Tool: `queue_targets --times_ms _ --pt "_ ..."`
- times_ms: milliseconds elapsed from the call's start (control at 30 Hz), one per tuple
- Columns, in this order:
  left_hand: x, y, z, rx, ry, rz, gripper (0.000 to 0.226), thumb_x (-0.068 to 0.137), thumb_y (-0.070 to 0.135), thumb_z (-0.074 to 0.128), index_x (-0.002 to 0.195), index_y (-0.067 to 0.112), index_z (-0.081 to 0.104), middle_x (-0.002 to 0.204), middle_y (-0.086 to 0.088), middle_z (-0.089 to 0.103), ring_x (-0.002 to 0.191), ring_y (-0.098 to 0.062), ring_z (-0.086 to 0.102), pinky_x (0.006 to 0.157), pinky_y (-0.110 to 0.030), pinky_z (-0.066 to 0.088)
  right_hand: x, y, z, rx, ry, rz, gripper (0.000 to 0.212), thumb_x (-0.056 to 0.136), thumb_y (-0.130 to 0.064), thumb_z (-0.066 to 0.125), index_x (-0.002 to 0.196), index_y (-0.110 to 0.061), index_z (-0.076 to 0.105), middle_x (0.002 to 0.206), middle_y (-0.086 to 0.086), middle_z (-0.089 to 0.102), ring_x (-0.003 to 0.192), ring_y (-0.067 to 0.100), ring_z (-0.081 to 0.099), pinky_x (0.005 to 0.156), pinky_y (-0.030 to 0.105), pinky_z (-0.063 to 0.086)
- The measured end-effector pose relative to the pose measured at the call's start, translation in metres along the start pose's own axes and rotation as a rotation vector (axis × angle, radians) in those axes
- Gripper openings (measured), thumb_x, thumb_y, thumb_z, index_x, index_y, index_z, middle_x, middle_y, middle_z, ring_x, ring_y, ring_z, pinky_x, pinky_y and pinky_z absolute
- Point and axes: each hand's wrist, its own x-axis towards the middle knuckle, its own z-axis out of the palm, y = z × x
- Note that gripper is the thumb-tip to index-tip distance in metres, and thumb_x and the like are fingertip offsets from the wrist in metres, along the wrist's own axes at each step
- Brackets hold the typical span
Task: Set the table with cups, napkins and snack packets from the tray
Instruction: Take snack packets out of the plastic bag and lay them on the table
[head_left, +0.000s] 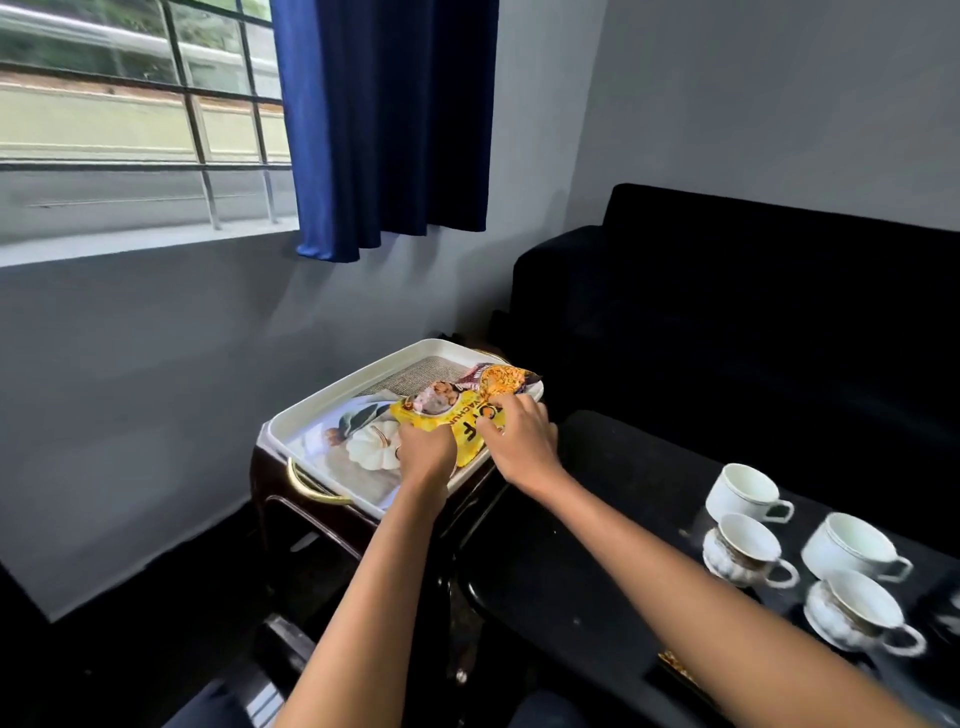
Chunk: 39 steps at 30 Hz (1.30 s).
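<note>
A white tray (332, 395) with gold handles sits on a small dark side table. Over its right end lies a yellow snack packet (447, 413), with a second, darker packet (475, 375) partly under it. My left hand (426, 454) grips the yellow packet's near left edge. My right hand (519, 434) grips its right side, fingers curled over the top. A printed napkin (340, 439) with a pumpkin picture lies in the tray beside my left hand. Several white cups (743, 491) stand on the dark table at the right.
The dark glossy table (597, 519) stretches from the tray toward the lower right. A black sofa (727, 322) stands behind it. A grey wall, a window and a blue curtain (384, 124) fill the left and back.
</note>
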Motion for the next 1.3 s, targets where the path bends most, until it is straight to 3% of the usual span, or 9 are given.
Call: queue_targets --times_ms 100,200,267,467,633,833,1000,1167,1300 --pt "0.004 0.001 0.001 -0.087 -0.045 -0.092 0.031 0.093 0.005 0.042 0.122 -0.004 0.048 0.1 -0.012 0.057 0.088 -0.023 0.056 0.075 -0.033 0.047 0.02 0.0 0.017 -0.075 -0.091 0.057 0.052 0.092 -0.042 0.042 0.136 -0.015 0.039 0.144 0.008 0.038 0.132 0.027 0.03 0.105 0.045 0.027" --pt "0.006 0.0 0.003 -0.127 -0.126 -0.176 0.036 0.096 0.011 0.043 0.129 -0.005 0.044 0.123 -0.016 0.051 0.113 -0.028 0.053 0.094 -0.039 0.045 0.029 0.003 0.03 -0.104 -0.247 0.137 0.069 0.09 -0.052 0.042 0.144 -0.013 0.024 0.152 0.009 0.026 0.14 0.03 0.019 0.109 0.049 0.022" --pt "0.008 -0.001 0.003 -0.157 -0.14 -0.194 0.032 0.095 0.012 0.044 0.124 -0.001 0.046 0.119 -0.013 0.049 0.109 -0.027 0.051 0.089 -0.036 0.042 0.03 0.003 0.037 -0.16 -0.301 0.163 0.074 0.087 -0.053 0.046 0.144 -0.011 0.023 0.152 0.011 0.026 0.14 0.031 0.017 0.107 0.049 0.023" --pt "0.006 0.002 0.002 -0.229 -0.187 -0.232 0.018 0.092 0.017 0.044 0.105 0.007 0.052 0.105 -0.009 0.049 0.096 -0.024 0.048 0.082 -0.033 0.039 0.024 0.001 0.035 -0.125 -0.155 0.095 0.043 0.086 -0.038 0.059 0.124 -0.018 0.054 0.131 0.003 0.055 0.125 0.025 0.042 0.097 0.04 0.029" --pt "0.002 0.005 0.0 -0.375 -0.208 -0.262 0.014 0.09 0.013 0.038 0.083 0.014 0.05 0.101 -0.006 0.055 0.086 -0.019 0.055 0.088 -0.033 0.044 0.015 -0.004 0.025 0.073 -0.036 0.113 0.034 0.091 -0.021 0.054 0.123 -0.014 0.059 0.129 0.006 0.06 0.118 0.027 0.053 0.095 0.037 0.042" --pt "-0.011 0.019 0.005 -0.463 -0.205 -0.246 0.016 0.086 0.011 0.039 0.075 0.018 0.048 0.087 0.003 0.056 0.077 -0.011 0.054 0.07 -0.027 0.038 0.011 -0.003 0.005 0.17 0.193 0.141 0.023 0.092 -0.012 0.049 0.105 -0.009 0.068 0.105 0.011 0.069 0.098 0.029 0.062 0.077 0.033 0.049" --pt "-0.017 0.025 0.005 -0.612 -0.331 -0.246 0.038 0.088 0.009 0.028 0.095 0.02 0.064 0.117 0.001 0.056 0.109 -0.017 0.052 0.094 -0.042 0.04 0.005 0.003 -0.03 0.296 0.363 0.0 0.017 0.089 -0.004 0.055 0.099 -0.002 0.068 0.099 0.012 0.069 0.092 0.023 0.062 0.076 0.028 0.048" --pt "-0.013 0.022 0.002 -0.818 -0.541 -0.366 0.053 0.095 0.053 0.028 0.116 0.01 0.051 0.114 -0.014 0.065 0.098 -0.028 0.065 0.076 -0.05 0.051 -0.019 0.022 -0.073 0.272 0.408 -0.261 0.021 0.085 0.005 0.058 0.103 0.002 0.068 0.105 0.011 0.069 0.098 0.013 0.061 0.085 0.013 0.045" --pt "-0.009 0.019 -0.006 -0.554 -0.741 -0.344 0.085 0.078 0.079 0.035 0.124 0.009 0.054 0.111 -0.014 0.069 0.096 -0.032 0.067 0.076 -0.05 0.054 -0.042 0.047 -0.1 0.227 0.325 -0.398 0.018 0.083 0.008 0.06 0.096 0.002 0.071 0.11 0.014 0.069 0.106 0.019 0.063 0.093 0.025 0.05"
